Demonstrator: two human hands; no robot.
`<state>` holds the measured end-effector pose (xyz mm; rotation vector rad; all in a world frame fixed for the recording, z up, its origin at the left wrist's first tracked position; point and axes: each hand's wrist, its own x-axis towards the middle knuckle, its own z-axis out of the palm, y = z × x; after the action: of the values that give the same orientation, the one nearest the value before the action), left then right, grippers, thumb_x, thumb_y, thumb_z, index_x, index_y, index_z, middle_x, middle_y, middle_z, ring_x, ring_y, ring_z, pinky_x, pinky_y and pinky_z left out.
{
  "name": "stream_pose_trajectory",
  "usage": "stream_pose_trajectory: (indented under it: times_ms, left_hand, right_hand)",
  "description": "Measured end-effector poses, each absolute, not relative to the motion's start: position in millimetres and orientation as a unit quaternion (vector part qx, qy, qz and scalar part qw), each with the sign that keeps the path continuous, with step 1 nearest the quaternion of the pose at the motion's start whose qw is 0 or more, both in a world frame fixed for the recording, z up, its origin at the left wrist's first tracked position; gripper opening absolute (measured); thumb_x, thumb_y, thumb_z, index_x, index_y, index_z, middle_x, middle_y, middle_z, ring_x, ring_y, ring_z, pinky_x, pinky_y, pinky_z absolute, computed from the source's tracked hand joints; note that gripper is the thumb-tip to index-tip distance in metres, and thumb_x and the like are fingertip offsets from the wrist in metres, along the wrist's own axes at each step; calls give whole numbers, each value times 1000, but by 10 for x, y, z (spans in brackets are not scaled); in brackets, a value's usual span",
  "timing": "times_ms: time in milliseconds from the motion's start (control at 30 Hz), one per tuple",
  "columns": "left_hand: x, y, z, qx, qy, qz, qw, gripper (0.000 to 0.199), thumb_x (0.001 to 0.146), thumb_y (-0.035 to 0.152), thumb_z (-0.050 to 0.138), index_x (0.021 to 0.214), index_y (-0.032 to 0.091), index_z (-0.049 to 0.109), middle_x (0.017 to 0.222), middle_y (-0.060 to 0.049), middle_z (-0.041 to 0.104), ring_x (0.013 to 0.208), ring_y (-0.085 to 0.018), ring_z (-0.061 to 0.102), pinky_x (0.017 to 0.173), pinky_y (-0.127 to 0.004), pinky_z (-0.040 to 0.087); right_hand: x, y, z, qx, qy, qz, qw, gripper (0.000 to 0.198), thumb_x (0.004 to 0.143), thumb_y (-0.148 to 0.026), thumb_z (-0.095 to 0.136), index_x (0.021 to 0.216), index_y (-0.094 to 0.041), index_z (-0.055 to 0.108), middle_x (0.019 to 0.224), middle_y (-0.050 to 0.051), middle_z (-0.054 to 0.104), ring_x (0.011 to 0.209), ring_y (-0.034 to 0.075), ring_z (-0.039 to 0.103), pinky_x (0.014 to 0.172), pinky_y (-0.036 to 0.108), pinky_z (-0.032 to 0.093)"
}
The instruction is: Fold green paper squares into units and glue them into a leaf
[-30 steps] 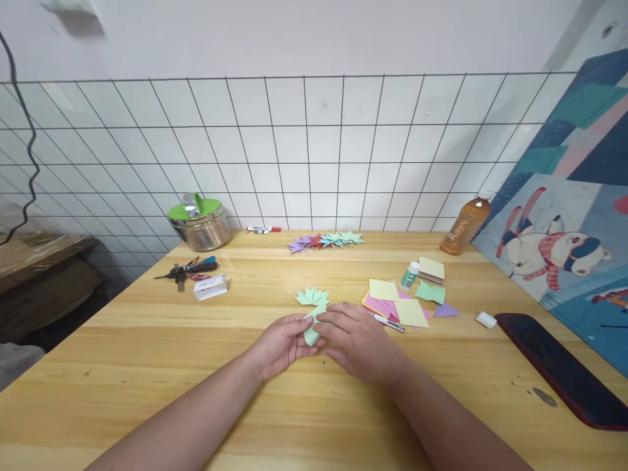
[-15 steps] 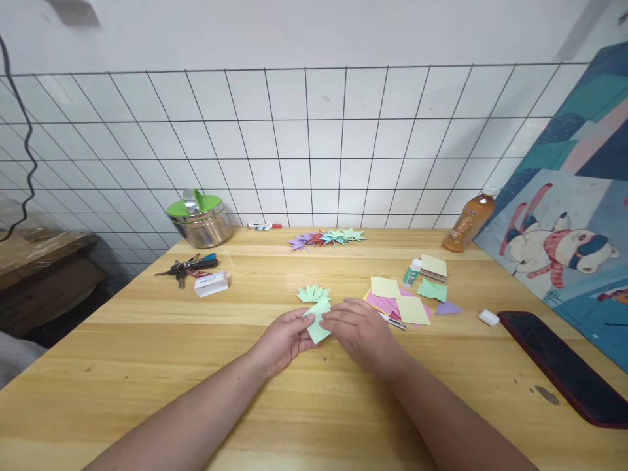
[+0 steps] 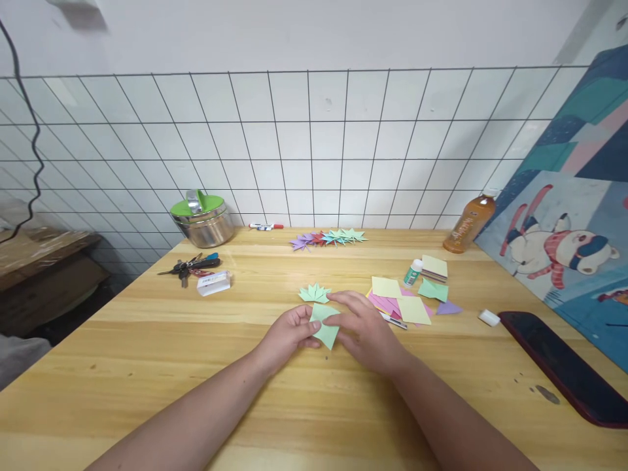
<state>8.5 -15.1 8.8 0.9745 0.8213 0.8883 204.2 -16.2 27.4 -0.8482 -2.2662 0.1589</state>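
Observation:
My left hand (image 3: 289, 333) pinches a light green square of paper (image 3: 325, 333) by its left side, thumb on top and fingers underneath. Above the table at the paper's right edge is my right hand (image 3: 366, 333), with one finger raised clear and the others bent against the sheet; its thumb is hidden. Just beyond the paper lies a fan-shaped folded green paper piece (image 3: 314, 293). To the right of my right hand are pink and cream paper sheets (image 3: 415, 310) and a pen or craft knife (image 3: 394, 320), partly covered.
A glue stick (image 3: 413, 273), a paper stack (image 3: 434, 267), an eraser (image 3: 489, 318) and a phone (image 3: 559, 366) lie to the right. Folded coloured pieces (image 3: 326, 239) and a drink bottle (image 3: 470, 222) are at the back. Keys (image 3: 191, 265) and a steel pot (image 3: 206, 222) sit left.
The green paper has shifted slightly right and turned in my left hand. My right hand's fingers have spread, with one now lifted off the sheet.

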Motion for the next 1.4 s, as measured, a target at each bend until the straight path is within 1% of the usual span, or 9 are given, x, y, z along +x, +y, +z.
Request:
stream_pose_trajectory:
  times_ms: [100,200,267,333,400,700,867,1000,1400]
  left_hand:
    - [87,-146,73,463,376,392,701,29,72,32,70,93,15,63,84,-6,67,73,-15,62,62,-22,47]
    - [92,-141,57,493,391,375,681,34,72,37,68,96,14,63,83,-7,68,72,-16,63,63,-23,46]
    - [98,-144,52,519,394,369,662,38,73,41,67,99,14,63,86,-9,69,75,-17,63,65,-25,46]
    - [105,-156,54,541,384,368,652,41,77,44,62,104,14,63,94,-11,68,81,-19,62,70,-27,46]
    - [111,-174,62,553,376,364,648,43,81,47,54,107,14,61,100,-12,67,86,-20,62,73,-29,46]
    - [151,-186,82,601,416,352,585,36,81,42,56,100,12,62,88,-10,69,75,-17,62,72,-29,47]
    - [142,-184,66,628,422,330,564,34,82,41,54,97,12,63,88,-10,69,73,-16,62,70,-28,48]
    - [139,-179,45,641,422,325,553,33,83,40,52,98,12,63,89,-10,69,73,-16,62,71,-29,48]
    - [137,-187,65,664,434,292,534,34,85,42,47,82,12,62,80,-9,69,68,-15,61,64,-26,47]
  right_hand:
    - [2015,-162,253,-338,-860,108,367,16,77,-18,62,90,-26,67,129,5,49,119,21,43,96,41,37]
    - [1999,-137,203,-378,-818,199,385,8,78,-24,61,82,-25,68,126,6,53,115,20,49,95,38,39]
    - [1984,-107,161,-425,-757,290,402,7,78,-26,61,79,-22,67,114,7,61,104,20,57,89,36,44]
    - [1961,-80,129,-463,-685,384,411,12,76,-31,61,78,-19,64,92,6,68,85,19,63,77,32,49]
    - [1936,-64,120,-481,-638,436,415,16,75,-34,61,76,-18,61,75,3,66,69,17,62,64,28,49]
    - [1881,-121,166,-495,-640,406,426,12,74,-30,59,72,-18,59,69,0,61,61,13,56,56,23,44]
    - [1887,-97,115,-484,-643,413,426,24,75,-29,59,96,-20,62,78,2,64,73,16,60,61,25,47]
    - [1891,-73,104,-489,-647,420,408,16,75,-32,58,78,-18,67,80,4,67,77,18,61,68,27,47]
    - [1895,-95,151,-493,-656,407,401,14,75,-30,58,73,-19,67,77,3,68,74,17,61,67,27,46]
